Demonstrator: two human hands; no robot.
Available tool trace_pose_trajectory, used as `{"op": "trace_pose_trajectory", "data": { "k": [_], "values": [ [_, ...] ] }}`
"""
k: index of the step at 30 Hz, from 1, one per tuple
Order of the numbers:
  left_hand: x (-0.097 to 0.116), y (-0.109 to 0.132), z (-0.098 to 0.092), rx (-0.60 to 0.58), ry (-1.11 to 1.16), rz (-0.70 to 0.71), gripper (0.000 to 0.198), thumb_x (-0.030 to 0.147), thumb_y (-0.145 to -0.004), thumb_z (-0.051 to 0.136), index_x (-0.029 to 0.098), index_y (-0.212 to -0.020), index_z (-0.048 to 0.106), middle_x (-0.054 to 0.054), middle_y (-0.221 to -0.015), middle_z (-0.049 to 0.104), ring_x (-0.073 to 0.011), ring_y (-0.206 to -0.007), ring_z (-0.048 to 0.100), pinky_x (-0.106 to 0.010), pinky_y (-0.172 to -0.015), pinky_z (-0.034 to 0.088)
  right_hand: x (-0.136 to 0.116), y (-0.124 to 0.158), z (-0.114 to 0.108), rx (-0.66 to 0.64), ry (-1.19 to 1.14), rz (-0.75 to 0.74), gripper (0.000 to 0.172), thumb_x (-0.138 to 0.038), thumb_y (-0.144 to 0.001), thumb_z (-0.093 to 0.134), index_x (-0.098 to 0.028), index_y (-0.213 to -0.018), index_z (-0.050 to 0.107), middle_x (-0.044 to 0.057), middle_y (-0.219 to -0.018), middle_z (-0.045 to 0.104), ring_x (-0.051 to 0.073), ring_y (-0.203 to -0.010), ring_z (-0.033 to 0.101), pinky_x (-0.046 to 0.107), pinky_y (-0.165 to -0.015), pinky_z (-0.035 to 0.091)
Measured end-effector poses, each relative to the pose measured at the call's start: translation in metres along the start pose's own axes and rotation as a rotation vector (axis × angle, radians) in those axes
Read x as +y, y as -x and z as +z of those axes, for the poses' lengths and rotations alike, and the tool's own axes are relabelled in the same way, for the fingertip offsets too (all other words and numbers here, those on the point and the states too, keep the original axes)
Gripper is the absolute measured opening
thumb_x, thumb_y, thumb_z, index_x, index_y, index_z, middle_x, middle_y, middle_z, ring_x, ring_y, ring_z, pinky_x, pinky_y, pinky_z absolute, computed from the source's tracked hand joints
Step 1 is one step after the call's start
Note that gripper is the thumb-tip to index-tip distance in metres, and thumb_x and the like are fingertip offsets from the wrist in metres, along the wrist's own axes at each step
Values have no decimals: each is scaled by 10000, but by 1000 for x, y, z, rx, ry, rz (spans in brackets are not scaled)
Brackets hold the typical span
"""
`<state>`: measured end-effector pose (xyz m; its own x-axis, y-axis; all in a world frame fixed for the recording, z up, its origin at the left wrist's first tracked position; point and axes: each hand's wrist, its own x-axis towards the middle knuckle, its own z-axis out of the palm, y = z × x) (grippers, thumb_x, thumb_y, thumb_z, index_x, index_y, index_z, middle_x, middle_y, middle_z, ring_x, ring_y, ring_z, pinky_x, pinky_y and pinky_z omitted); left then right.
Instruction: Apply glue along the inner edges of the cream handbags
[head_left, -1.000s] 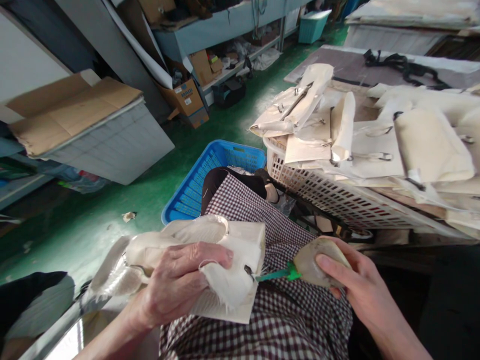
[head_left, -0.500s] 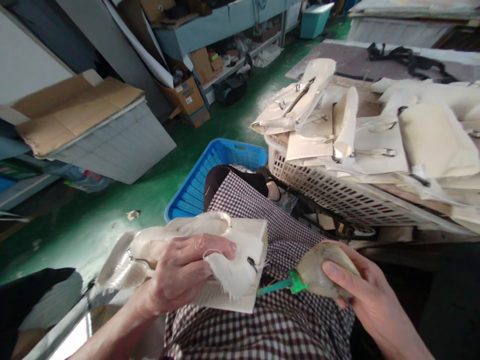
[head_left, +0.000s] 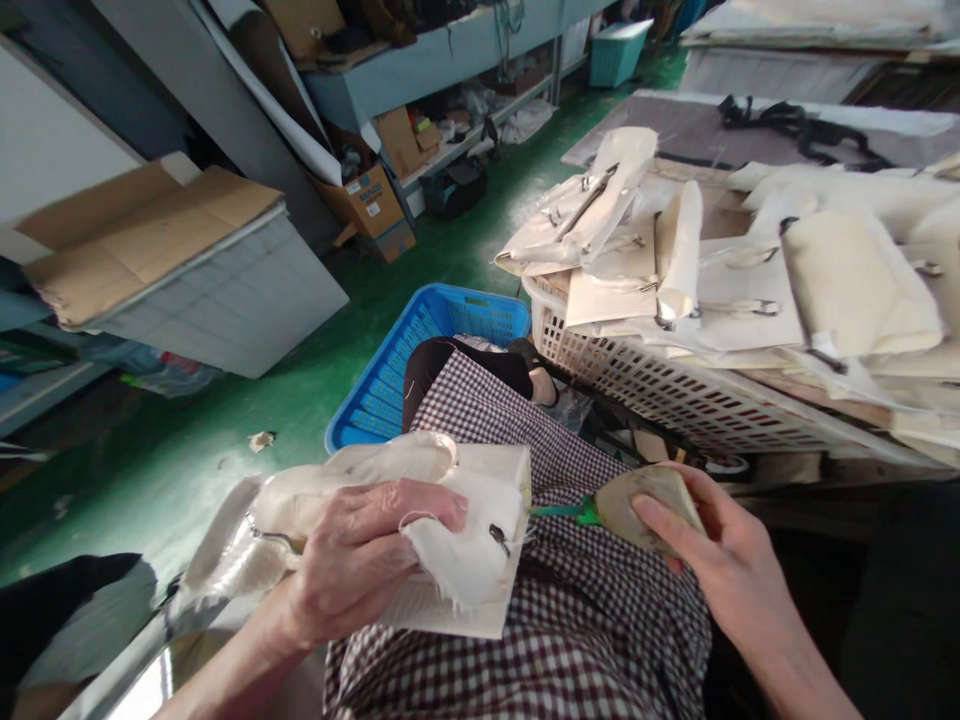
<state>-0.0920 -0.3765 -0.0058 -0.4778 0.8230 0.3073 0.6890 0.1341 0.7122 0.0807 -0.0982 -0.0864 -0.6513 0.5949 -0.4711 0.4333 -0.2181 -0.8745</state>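
Note:
My left hand (head_left: 375, 550) is closed on a cream fabric piece (head_left: 487, 470) with a stiff flat panel, its fingers pressing down a frayed white flap (head_left: 457, 560). A small dark zipper pull (head_left: 499, 540) shows near the panel's right edge. In my right hand (head_left: 720, 550) is a squeeze bottle (head_left: 637, 508), yellowish and smudged, gripped between thumb and fingers. Its green nozzle (head_left: 559, 511) points left, and the tip meets the panel's right edge; whether it touches I cannot tell. The piece lies over a checkered apron (head_left: 585, 620) on my lap.
At the right, similar cream pieces (head_left: 720, 270) are heaped on a white slatted basket (head_left: 630, 370). A blue basket (head_left: 375, 395) stands on the green floor beyond my knees. Cardboard covers a white bin (head_left: 247, 300) at the left.
The bottle has tilted and risen, so its nozzle has moved up along the panel's right edge and lies nearly level. My left hand keeps its hold on the fabric piece.

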Motion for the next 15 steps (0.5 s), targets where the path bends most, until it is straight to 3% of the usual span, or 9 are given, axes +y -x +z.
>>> {"op": "trace_pose_trajectory", "data": {
  "k": [3,8,15],
  "values": [
    [-5,4,-2,-8,34,-26,246,284,-1024,500,180,-1028,723,-74,-978,803,-169,-899,766,-213,-836,607,-3,3,4,13,-76,7,550,-535,-658,866,-211,-1067,692,32,-817,696,179,-630,564,232,-427,418],
    [-10,7,-4,-30,37,-46,195,251,-996,545,191,-1043,725,-63,-1011,800,-181,-914,763,-220,-839,605,-7,15,10,-91,-213,54,500,-503,-670,863,-216,-1052,717,15,-781,663,154,-583,517,218,-396,377],
    [-10,8,-3,-24,46,-77,233,255,-996,514,202,-1032,738,-91,-988,803,-215,-894,769,-268,-813,624,4,7,8,-57,-171,39,534,-518,-673,869,-214,-1075,693,26,-822,677,163,-613,540,215,-405,405]
  ]
}}
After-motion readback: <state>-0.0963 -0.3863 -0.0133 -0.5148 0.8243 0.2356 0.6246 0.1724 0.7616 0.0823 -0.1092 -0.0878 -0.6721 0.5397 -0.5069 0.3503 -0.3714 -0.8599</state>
